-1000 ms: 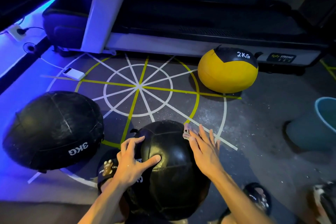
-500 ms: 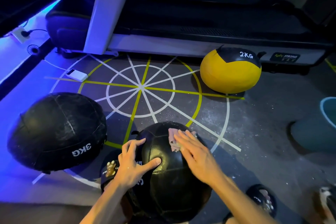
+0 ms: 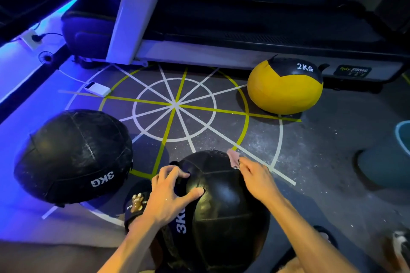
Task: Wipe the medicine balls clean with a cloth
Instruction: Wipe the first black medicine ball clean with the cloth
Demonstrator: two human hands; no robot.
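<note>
Black 3KG medicine ball (image 3: 221, 206) at lower centre of the frame on the floor (image 3: 310, 162), left hand (image 3: 168, 197) spread, fingers bracing its left side, right hand (image 3: 257, 179) pressing a small pink cloth (image 3: 233, 158) (mostly hidden under the fingers) on its upper right edge.

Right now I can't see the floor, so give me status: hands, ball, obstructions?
Left hand steadies black leather 3KG ball. Right hand presses small pink cloth on its far side. Nothing blocking.
</note>
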